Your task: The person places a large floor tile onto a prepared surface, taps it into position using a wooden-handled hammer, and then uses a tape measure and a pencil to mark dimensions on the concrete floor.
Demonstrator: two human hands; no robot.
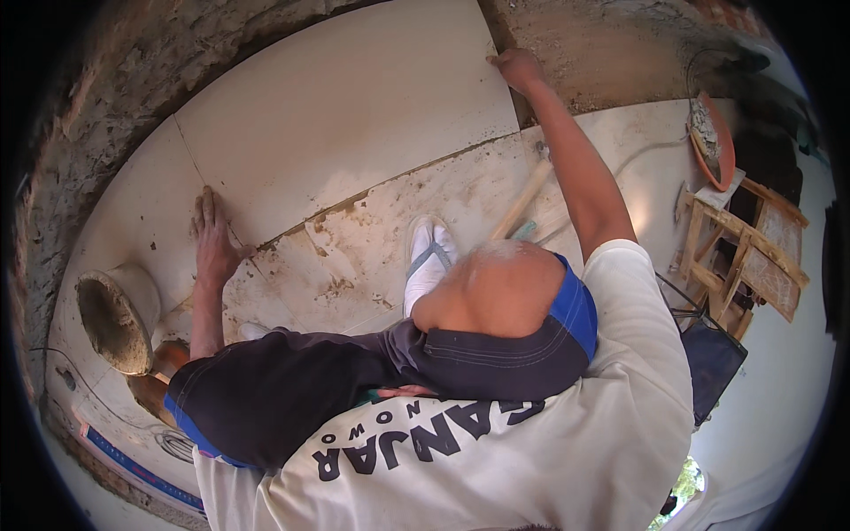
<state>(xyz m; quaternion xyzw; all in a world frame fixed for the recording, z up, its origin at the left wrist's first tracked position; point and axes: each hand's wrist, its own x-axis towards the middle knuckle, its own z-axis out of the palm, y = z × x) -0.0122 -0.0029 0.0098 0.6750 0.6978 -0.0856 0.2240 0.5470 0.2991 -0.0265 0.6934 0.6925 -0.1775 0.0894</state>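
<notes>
A large cream floor tile [354, 97] lies ahead of me, its near edge along a dirty seam with the tiles I squat on. My left hand [214, 237] rests flat, fingers stretched out, across the joint at the tile's near left corner. At the right edge of that tile, my right hand [521, 71] is closed, its fingers curled against the rim; the fingertips are partly hidden. Between my right forearm and my foot lies a hammer [522, 199] with a pale wooden handle.
A mortar-caked bucket [115, 319] stands at the left, near a coiled wire [175, 444] and a long blue strip [142, 473]. At the right are an orange bowl [724, 146] of grey mix and a wooden frame [739, 248]. Bare rough ground [602, 53] borders the tile.
</notes>
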